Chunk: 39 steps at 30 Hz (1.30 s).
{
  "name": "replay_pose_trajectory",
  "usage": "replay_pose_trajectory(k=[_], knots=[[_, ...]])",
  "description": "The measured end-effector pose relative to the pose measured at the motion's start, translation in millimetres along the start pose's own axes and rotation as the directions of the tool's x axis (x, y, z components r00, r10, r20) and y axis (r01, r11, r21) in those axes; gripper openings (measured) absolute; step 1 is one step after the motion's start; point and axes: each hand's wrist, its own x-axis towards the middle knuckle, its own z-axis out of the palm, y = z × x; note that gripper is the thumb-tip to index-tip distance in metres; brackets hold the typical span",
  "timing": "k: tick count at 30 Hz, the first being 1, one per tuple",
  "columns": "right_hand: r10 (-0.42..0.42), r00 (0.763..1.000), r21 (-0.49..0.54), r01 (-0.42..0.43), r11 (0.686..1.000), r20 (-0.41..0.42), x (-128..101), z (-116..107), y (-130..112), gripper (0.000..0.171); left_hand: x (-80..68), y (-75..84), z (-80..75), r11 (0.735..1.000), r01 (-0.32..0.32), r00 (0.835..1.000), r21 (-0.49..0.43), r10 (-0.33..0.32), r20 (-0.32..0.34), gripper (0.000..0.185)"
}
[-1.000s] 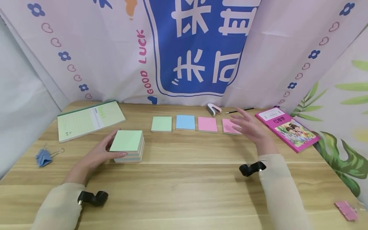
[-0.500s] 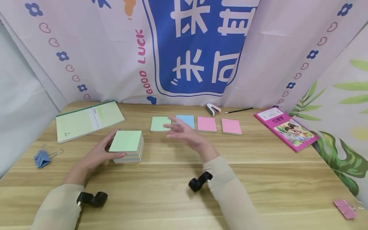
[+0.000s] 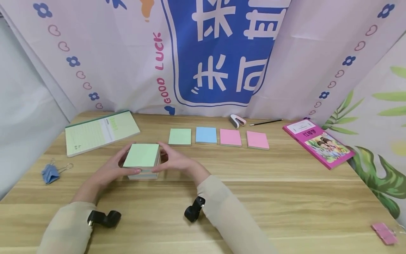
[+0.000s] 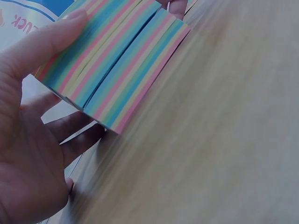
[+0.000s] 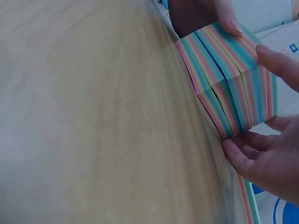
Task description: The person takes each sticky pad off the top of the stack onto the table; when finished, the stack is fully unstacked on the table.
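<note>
Note-pad stack (image 3: 141,155), pale green on top and striped pink, yellow, green and blue down its sides, stands on the desk (image 3: 253,211); fingers of the left hand (image 3: 113,168) and right hand (image 3: 178,161) grip it. Beyond, rightward, lies a thinner green pad (image 3: 179,136).

Passage: bare counter (image 3: 253,208), a broad stretch running from the near side of both hands out to the right of the right hand (image 3: 179,161). Obstacles: between the hands, a stack of note pads (image 3: 141,155); beyond the right hand and extending rightward, a green pad (image 3: 179,136), blue pad (image 3: 206,135) and two pink pads (image 3: 230,137), slim gaps between. Flanking the left hand (image 3: 112,170): notebook (image 3: 95,135) beyond, blue clip (image 3: 50,173) to its left.
</note>
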Motion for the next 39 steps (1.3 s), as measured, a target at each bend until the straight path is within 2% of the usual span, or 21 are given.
replay_pose_trajectory(k=[8, 13, 15, 18, 22, 24, 26, 28, 30, 32, 35, 38, 39], knots=[[-0.025, 0.998, -0.092, 0.02, 0.996, -0.062, -2, 5, -4, 0.086, 0.5, 0.1, -0.8, 1.0, 0.015, 1.0, -0.007, -0.015, 0.018, 0.092], [0.006, 0.993, -0.051, -0.012, 0.999, -0.114, -12, 0, -1, 0.084, 1.5, -0.9, 1.2, 1.0, 0.014, 1.0, 0.011, -0.015, 0.027, 0.091], [0.03, 0.99, -0.002, -0.03, 1.0, -0.139, -19, -4, 0, 0.085, 1.4, -1.2, 1.7, 1.0, 0.012, 0.999, 0.017, -0.013, 0.03, 0.091], [0.035, 0.987, 0.138, -0.013, 0.99, -0.159, -32, -15, 2, 0.088, 0.8, -1.6, 1.8, 1.0, 0.012, 1.0, 0.028, -0.013, 0.027, 0.09], [-0.009, 0.985, 0.336, 0.067, 0.94, -0.172, -54, -37, 5, 0.088, 0.8, -2.5, 2.0, 0.999, 0.007, 1.0, 0.039, -0.008, 0.022, 0.09], [-0.026, 0.981, 0.371, 0.097, 0.923, -0.193, -67, -50, 8, 0.087, 0.8, -2.9, 2.2, 0.999, 0.006, 1.0, 0.037, -0.006, 0.022, 0.089], [-0.039, 0.97, 0.369, 0.127, 0.921, -0.238, -82, -65, 10, 0.087, 0.4, -3.0, 2.2, 0.999, 0.003, 1.0, 0.034, -0.003, 0.021, 0.089], [-0.029, 0.949, 0.347, 0.143, 0.927, -0.313, -98, -80, 11, 0.086, 0.0, -2.7, 1.6, 0.999, -0.003, 1.0, 0.032, 0.003, 0.02, 0.089], [-0.001, 0.915, 0.341, 0.151, 0.928, -0.403, -114, -95, 12, 0.086, -0.3, -2.2, 1.1, 0.999, -0.011, 1.0, 0.037, 0.011, 0.018, 0.089], [0.024, 0.87, 0.342, 0.168, 0.924, -0.492, -130, -112, 14, 0.085, 0.1, -2.0, 0.8, 0.999, -0.016, 1.0, 0.05, 0.015, 0.018, 0.088], [0.042, 0.804, 0.381, 0.235, 0.894, -0.593, -154, -139, 21, 0.087, 0.8, -1.8, 1.0, 0.998, -0.02, 1.0, 0.058, 0.019, 0.022, 0.088], [0.037, 0.733, 0.389, 0.317, 0.865, -0.679, -171, -170, 41, 0.092, 0.7, -1.4, 1.4, 0.998, -0.022, 1.0, 0.053, 0.021, 0.02, 0.087], [0.041, 0.706, 0.379, 0.328, 0.865, -0.707, -175, -179, 46, 0.095, 0.5, -1.1, 1.4, 0.999, -0.022, 1.0, 0.05, 0.021, 0.019, 0.087]])
